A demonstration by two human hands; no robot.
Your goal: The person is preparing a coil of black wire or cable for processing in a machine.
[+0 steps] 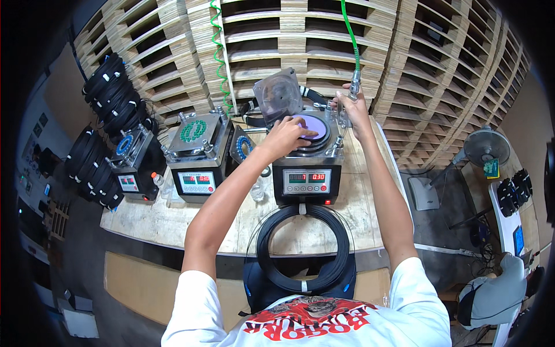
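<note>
My left hand [287,137] lies over a round purple pad [314,126] on top of a polishing machine [303,183], its fingers apart and touching the pad. My right hand [354,111] is raised beside the machine's back right corner, closed around an air blow gun [346,115]. A bright green hose [351,34] runs up from the gun. Behind my left hand, a square, shiny plate [278,96] with a round centre stands tilted. In front of the machine, a coil of black cable [264,243] hangs over the table's front edge, across my lap.
Two similar machines [199,168] [132,165] stand to the left, with a plastic bottle [163,184] between them. Black cable coils [89,156] are stacked at far left. Wooden pallets [295,34] rise behind the wooden table [231,228]. A fan [487,147] and another person [498,292] are at right.
</note>
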